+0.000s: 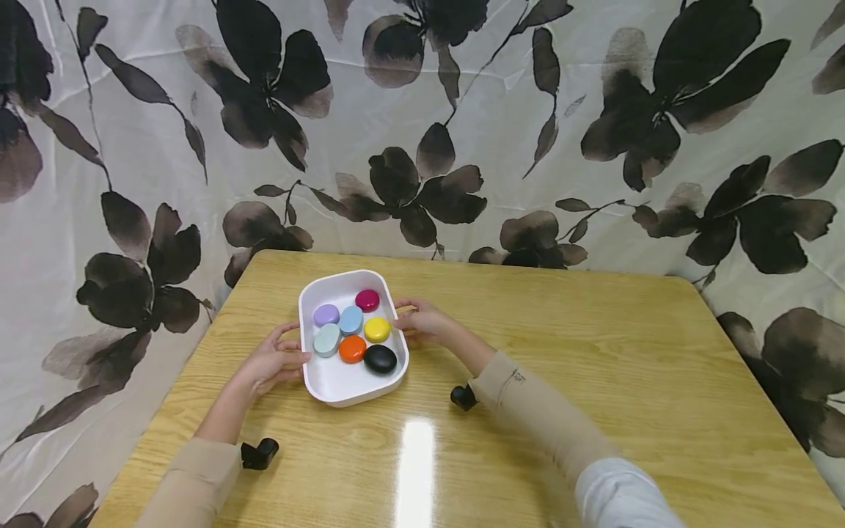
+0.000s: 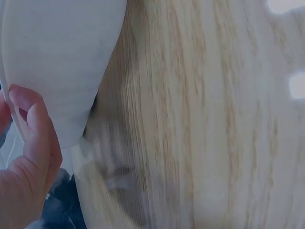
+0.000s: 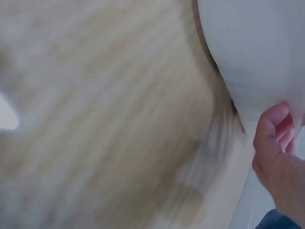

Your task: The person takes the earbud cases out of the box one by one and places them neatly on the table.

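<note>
A white plastic tray (image 1: 339,383) with rounded corners is at the left of the table in the head view. Inside it lie several smooth round pieces: crimson (image 1: 367,300), lilac (image 1: 326,315), light blue (image 1: 351,320), pale green (image 1: 327,340), yellow (image 1: 377,330), orange (image 1: 353,349) and black (image 1: 380,359). My left hand (image 1: 276,358) grips the tray's left side, its thumb and fingers about the rim in the left wrist view. On the opposite side my right hand (image 1: 422,323) holds the right rim, fingers curled against the wall in the right wrist view.
The wooden table (image 1: 594,352) stretches far to the right of the tray. Behind it hangs a white cloth (image 1: 515,95) with dark flowers. Black wrist-worn devices show beside the left sleeve (image 1: 191,480) and the right sleeve (image 1: 541,411).
</note>
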`<state>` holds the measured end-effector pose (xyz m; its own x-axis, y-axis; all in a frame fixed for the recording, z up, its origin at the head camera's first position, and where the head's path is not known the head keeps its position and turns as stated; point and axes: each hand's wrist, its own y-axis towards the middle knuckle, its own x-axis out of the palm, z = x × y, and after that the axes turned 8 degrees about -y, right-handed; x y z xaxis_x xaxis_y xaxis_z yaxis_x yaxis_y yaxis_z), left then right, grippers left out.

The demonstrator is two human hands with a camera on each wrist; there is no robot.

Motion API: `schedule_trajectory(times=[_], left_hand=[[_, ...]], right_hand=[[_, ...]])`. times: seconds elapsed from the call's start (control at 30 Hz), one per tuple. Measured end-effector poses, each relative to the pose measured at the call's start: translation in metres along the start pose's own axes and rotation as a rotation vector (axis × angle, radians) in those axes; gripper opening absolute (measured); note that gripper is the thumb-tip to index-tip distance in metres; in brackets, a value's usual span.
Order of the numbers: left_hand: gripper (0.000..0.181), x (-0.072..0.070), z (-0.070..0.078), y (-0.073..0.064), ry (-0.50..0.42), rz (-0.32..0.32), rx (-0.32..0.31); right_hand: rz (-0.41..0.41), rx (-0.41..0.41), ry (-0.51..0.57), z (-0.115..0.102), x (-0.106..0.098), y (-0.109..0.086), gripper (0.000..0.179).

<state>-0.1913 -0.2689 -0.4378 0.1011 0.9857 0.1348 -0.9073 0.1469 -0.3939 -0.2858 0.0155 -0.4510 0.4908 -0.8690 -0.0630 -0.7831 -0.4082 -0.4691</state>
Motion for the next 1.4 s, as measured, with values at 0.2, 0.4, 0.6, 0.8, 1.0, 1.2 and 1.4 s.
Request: schedule_trajectory(times=[0.2,0.4,0.6,0.8,1.0,1.2,1.4], left_hand=[[0.077,0.016,-0.005,0.006,0.009,-0.083,-0.011],[0.077,0.033,-0.01,0.008,0.021,-0.143,-0.017],[0.075,0.052,-0.015,0.006,0.054,-0.178,-0.028],[0.074,0.07,-0.025,0.003,0.027,-0.23,-0.024],[0.077,0.085,-0.03,-0.003,0.03,-0.259,-0.022],[0.076,0.096,-0.033,-0.008,0.048,-0.286,-0.016],[0.076,0.106,-0.036,-0.014,0.048,-0.305,-0.018]], right_hand=[[0.028,-0.012,0.032,0.02,-0.013,-0.027,0.042],[0.044,-0.026,0.04,0.033,-0.024,-0.058,0.041],[0.057,-0.063,0.068,0.057,-0.035,-0.077,0.041],[0.069,-0.084,0.069,0.076,-0.043,-0.101,0.045],[0.073,-0.103,0.092,0.079,-0.045,-0.131,0.046],[0.064,-0.141,0.094,0.088,-0.049,-0.15,0.048],[0.06,-0.157,0.131,0.099,-0.052,-0.162,0.048]])
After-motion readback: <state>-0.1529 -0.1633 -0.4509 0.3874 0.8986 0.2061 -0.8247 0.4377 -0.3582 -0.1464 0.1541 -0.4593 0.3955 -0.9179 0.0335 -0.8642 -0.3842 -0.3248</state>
